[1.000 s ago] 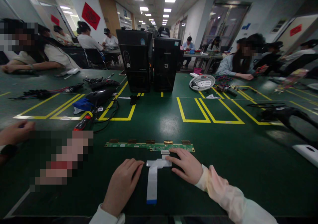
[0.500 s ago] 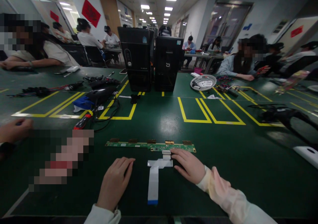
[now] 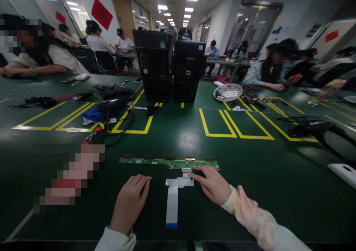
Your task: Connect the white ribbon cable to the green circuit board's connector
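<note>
A long narrow green circuit board (image 3: 155, 162) lies across the green table (image 3: 250, 176) in front of me. A white flat ribbon cable (image 3: 172, 201) runs from its connector toward me and bends in an L. My right hand (image 3: 213, 184) rests beside the cable's top end, its fingers stretched out with the fingertips at the board's edge and the connector. My left hand (image 3: 130, 201) lies flat on the table left of the cable, fingers together and extended, holding nothing.
Two black computer towers (image 3: 169, 67) stand at the table's middle back. A red-handled screwdriver (image 3: 93, 136), black cables and a blue cloth (image 3: 93, 116) lie at left. A white fan grille (image 3: 227, 92) sits at right. Other people work at tables around. Yellow tape lines mark the surface.
My left hand slid left, away from the cable. My right hand's fingertips crept up to the connector at the board's edge. Another person's hand at the far left edge has gone from view.
</note>
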The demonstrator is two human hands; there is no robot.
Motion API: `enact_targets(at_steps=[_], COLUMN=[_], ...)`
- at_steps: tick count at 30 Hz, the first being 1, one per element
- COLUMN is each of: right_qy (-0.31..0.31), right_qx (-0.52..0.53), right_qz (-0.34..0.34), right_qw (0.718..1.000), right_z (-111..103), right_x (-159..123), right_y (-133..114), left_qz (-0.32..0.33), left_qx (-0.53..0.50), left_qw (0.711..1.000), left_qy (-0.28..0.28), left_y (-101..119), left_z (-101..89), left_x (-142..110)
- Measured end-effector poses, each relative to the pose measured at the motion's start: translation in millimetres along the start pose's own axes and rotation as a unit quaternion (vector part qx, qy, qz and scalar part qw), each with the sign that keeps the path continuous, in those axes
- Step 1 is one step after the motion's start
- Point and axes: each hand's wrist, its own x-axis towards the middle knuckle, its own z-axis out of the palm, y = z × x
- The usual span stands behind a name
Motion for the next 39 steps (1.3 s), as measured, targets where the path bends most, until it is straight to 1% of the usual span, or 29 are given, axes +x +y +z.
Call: enact_targets(at_steps=[2, 7, 10, 15, 18, 20, 22, 24, 26, 28, 29, 31, 32, 34, 35, 36, 37, 39], right_qy=[-0.001, 0.057, 0.074, 0.096, 0.071, 0.037, 0.023, 0.031, 0.03, 0.005, -0.013, -0.056, -0.075, -0.099, -0.098, -0.087, -0.068, -0.025], right_qx=[0.006, 0.071, 0.103, 0.088, 0.092, 0.124, 0.161, 0.18, 0.179, 0.17, 0.168, 0.188, 0.217, 0.307, 0.347, 0.368, 0.364, 0.287], right_qz=[-0.003, 0.015, 0.034, 0.044, 0.019, -0.012, -0.022, 0.006, 0.055, 0.085, 0.09, 0.076, 0.067, 0.063, 0.068, 0.077, 0.086, 0.09], right_qw=[1.0, 0.996, 0.991, 0.99, 0.993, 0.992, 0.986, 0.983, 0.982, 0.982, 0.982, 0.978, 0.971, 0.945, 0.93, 0.922, 0.925, 0.953], right_z=[0.8, 1.0, 0.6, -3.8, -12.2, -20.4, -29.5, -38.1, -44.8, -48.8, -49.8, -50.9, -51.3, -53.0, -54.2, -55.5, -56.5, -55.6], right_x=[-0.4, -1.0, -0.9, -1.4, -4.7, -10.0, -17.7, -26.3, -33.4, -37.7, -38.9, -39.9, -40.1, -39.7, -38.9, -37.3, -34.9, -27.4], right_y=[-0.3, 2.9, 5.4, 5.6, 3.2, 2.4, 3.1, 3.9, 2.6, -2.4, -6.0, -13.9, -17.2, -21.2, -21.4, -20.6, -18.7, -12.8], left_qz=[-0.004, -0.009, -0.012, -0.011, -0.009, -0.008, -0.008, -0.009, -0.009, -0.009, -0.008, -0.008, -0.008, -0.007, -0.006, -0.005, -0.003, 0.0], left_qx=[0.0, -0.002, 0.002, 0.0, 0.002, 0.0, -0.003, -0.004, -0.005, -0.007, -0.008, -0.009, -0.01, -0.012, -0.012, -0.013, -0.014, -0.014], left_qw=[1.0, 1.0, 1.0, 1.0, 1.0, 1.0, 1.0, 1.0, 0.999, 0.999, 0.999, 0.999, 0.999, 0.999, 0.999, 0.999, 0.999, 0.999], left_qy=[-0.007, -0.011, -0.014, -0.025, -0.024, -0.023, -0.025, -0.028, -0.03, -0.032, -0.032, -0.033, -0.033, -0.033, -0.033, -0.033, -0.033, -0.031], left_y=[-0.3, 1.3, 1.6, -0.3, -0.8, -0.7, -0.4, -0.2, -0.2, -0.6, -0.8, -1.1, -1.1, -0.9, -0.9, -0.9, -1.0, -1.6], left_z=[0.3, -0.7, -1.1, 0.8, 2.3, 2.8, 3.0, 3.0, 2.9, 2.9, 2.8, 2.5, 2.2, 1.7, 1.6, 1.6, 1.8, 2.6], left_x=[0.1, 0.9, 1.4, 2.6, 3.6, 4.1, 4.4, 4.5, 4.6, 4.6, 4.7, 4.8, 4.9, 5.1, 5.1, 5.2, 5.1, 5.0])
